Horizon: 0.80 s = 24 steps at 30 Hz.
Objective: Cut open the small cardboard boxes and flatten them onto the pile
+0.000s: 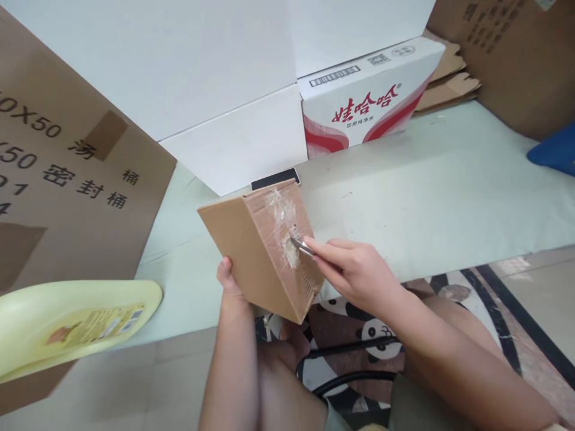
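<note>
From the head camera, your left hand (pixel 230 280) holds a small brown cardboard box (pixel 260 251) from below and behind, its fingers clamped on the box, thumb showing at the near left edge. The box is tilted, raised just over the near edge of the pale green desk (pixel 449 191). Your right hand (pixel 354 269) has its fingers pinched together on a small metal blade (pixel 300 244), whose tip touches the clear tape (pixel 283 215) on the box's end face. Just beyond the box lies a dark phone (pixel 275 179), against a white box (pixel 238 140). A red-and-white water carton (pixel 363 102) stands farther right. A yellow plastic piece (pixel 67 323) sits at your left.
</note>
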### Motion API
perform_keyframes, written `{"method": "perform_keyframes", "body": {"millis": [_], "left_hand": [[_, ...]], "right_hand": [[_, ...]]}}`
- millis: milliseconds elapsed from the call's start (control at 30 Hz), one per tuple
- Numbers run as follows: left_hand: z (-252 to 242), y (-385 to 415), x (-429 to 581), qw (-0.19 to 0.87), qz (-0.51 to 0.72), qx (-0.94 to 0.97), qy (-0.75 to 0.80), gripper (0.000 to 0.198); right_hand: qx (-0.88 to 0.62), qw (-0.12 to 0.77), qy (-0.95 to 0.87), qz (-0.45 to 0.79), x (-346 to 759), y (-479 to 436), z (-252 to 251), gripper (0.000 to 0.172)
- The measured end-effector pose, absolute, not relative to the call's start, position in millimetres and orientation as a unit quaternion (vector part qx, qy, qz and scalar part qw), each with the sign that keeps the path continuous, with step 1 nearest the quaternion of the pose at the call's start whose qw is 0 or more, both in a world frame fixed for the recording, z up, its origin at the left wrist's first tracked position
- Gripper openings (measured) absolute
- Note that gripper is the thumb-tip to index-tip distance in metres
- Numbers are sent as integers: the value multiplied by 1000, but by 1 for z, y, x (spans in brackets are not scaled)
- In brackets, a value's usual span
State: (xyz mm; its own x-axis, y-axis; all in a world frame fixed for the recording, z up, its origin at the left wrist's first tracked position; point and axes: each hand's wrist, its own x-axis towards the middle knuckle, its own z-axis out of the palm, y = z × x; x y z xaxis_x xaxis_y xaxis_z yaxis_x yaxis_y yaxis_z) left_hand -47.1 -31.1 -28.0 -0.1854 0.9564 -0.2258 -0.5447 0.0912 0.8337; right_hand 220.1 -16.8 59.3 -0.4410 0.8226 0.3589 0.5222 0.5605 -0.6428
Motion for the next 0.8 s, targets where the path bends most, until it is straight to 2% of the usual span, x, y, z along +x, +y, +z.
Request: {"method": "perform_keyframes", "body": {"millis": [167,333,633,800], "left_hand": [[-26,-28,-46,582,651,229,429,67],[-20,-21,-45,542,687,213,434,59],[-13,-19,-36,576,676,191,419,63],[-16,-27,-33,596,604,232,476,70]], "right_hand": [[-436,264,-837,201,216,-24,66,40],[-423,205,-845,255,224,-23,71,31],[-460,323,-774,292,262,-16,94,28],[-491,394,-728,273,263,-15,101,23]]}}
